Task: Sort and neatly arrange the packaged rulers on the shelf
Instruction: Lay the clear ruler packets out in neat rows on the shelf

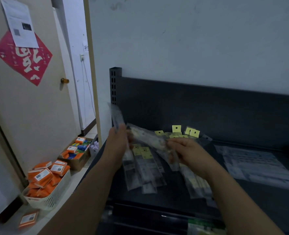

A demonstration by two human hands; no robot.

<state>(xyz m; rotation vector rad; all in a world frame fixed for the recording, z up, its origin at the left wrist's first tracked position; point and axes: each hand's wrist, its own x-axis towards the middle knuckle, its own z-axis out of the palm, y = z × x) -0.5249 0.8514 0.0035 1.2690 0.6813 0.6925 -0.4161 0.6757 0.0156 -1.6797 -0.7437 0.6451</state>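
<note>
Several packaged rulers in clear sleeves with yellow tags lie on the dark shelf (242, 192). One group (143, 168) lies under my hands, another (198, 184) to its right. Yellow hang tabs (176, 128) stick up behind. My left hand (118, 143) grips an upright packaged ruler (117, 116) that looks blurred. My right hand (186, 150) pinches the right end of another packaged ruler (148, 138), which stretches across between both hands above the shelf.
Flat clear packets (252, 163) lie on the shelf's right side. A black slotted upright post (114, 85) stands at the shelf's back left. On the floor to the left are a white basket (52, 199) of orange packs and a cardboard box (77, 165). A door (30, 99) stands left.
</note>
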